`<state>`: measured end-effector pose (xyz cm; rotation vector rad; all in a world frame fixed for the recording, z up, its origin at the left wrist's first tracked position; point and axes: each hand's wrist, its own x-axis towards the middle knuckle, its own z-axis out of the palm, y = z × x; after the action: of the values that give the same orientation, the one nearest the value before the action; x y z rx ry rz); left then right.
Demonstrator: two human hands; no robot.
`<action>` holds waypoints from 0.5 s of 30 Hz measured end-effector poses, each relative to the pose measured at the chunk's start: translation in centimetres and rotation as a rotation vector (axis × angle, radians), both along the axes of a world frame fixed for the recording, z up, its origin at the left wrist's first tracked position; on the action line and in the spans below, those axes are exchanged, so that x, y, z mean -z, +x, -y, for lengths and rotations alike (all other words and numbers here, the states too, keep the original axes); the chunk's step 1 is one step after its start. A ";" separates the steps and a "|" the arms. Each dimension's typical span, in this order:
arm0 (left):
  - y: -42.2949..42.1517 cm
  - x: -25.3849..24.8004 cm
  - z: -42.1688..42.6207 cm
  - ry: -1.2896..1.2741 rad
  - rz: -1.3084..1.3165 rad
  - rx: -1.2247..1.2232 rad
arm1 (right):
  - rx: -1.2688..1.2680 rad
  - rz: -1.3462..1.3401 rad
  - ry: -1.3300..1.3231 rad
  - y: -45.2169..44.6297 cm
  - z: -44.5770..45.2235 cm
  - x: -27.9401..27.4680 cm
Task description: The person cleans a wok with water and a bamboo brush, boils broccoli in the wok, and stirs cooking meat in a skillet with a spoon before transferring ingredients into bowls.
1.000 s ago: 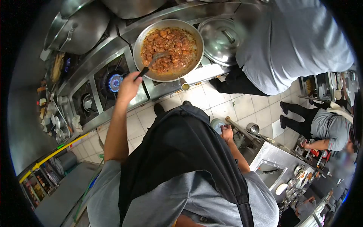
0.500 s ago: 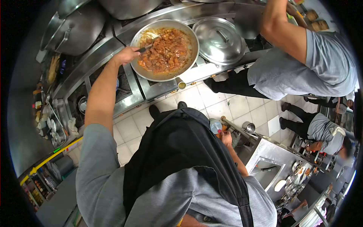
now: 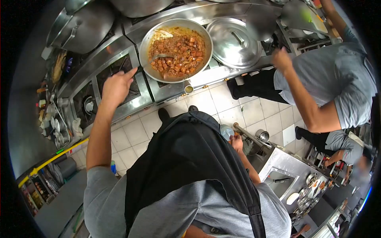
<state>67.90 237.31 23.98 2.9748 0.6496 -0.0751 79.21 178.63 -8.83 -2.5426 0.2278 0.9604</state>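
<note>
- A round metal lid [image 3: 228, 49], its handle uppermost.
- A large metal pot [image 3: 89, 31] at upper left, and another pot [image 3: 139, 8] cut off by the top edge.
- A co-worker [image 3: 323, 73] in grey shirt and black trousers; a second person [image 3: 343, 144] beyond.
- A yellow rail [image 3: 49, 163] at lower left.
- A metal worktop [image 3: 278, 160] with a rectangular basin.
- Pale floor tiles [image 3: 224, 101].

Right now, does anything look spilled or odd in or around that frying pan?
One thing: a pale patch at the upper left inside the frying pan stands out against the reddish-brown chunks. I can't tell what it is. No spill is evident.
</note>
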 end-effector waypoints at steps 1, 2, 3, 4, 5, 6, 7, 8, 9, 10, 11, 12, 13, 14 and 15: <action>-0.9 0.4 0.7 -0.016 0.021 0.008 | -0.003 0.004 -0.001 0.1 -0.2 0.0; -1.7 1.0 1.3 -0.031 0.043 0.016 | -0.005 0.008 -0.002 0.2 -0.4 -0.2; -2.4 1.8 2.0 -0.041 0.040 0.031 | -0.008 0.013 -0.003 0.3 -0.6 -0.4; -2.1 2.8 2.4 -0.070 -0.007 0.018 | 0.000 0.000 -0.007 0.4 -0.9 -0.4; -1.6 3.9 2.9 -0.099 -0.054 0.003 | 0.006 -0.014 -0.011 0.4 -1.0 -0.4; -1.2 5.1 3.3 -0.129 -0.101 -0.014 | 0.011 -0.027 -0.015 0.4 -1.1 -0.4; -0.6 6.9 3.3 -0.116 -0.077 -0.050 | 0.007 -0.028 -0.001 0.4 -0.7 0.5; 0.2 9.0 3.0 -0.102 -0.051 -0.085 | 0.004 -0.028 0.014 0.5 0.1 2.3; 1.0 10.4 2.7 -0.087 -0.026 -0.117 | 0.004 -0.028 0.028 0.5 0.4 3.3; 1.5 11.1 2.8 -0.101 0.025 -0.160 | 0.004 -0.033 0.034 0.6 0.3 2.8; 2.1 11.6 3.0 -0.114 0.076 -0.202 | 0.005 -0.037 0.039 0.9 0.0 1.8; 2.5 12.0 3.0 -0.128 0.128 -0.243 | 0.009 -0.040 0.044 1.3 -0.3 0.8; 2.6 12.4 2.6 -0.179 0.317 -0.252 | 0.012 -0.047 0.038 1.6 -0.6 0.0; 3.1 10.7 2.5 -0.182 0.308 -0.287 | 0.015 -0.054 0.031 1.7 -0.8 -0.6; 3.4 8.8 1.9 -0.184 0.298 -0.324 | 0.017 -0.061 0.023 1.7 -1.1 -1.2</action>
<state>71.31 235.40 15.19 2.5930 1.0064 0.3075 80.89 179.72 -7.65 -2.4888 0.2544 1.0296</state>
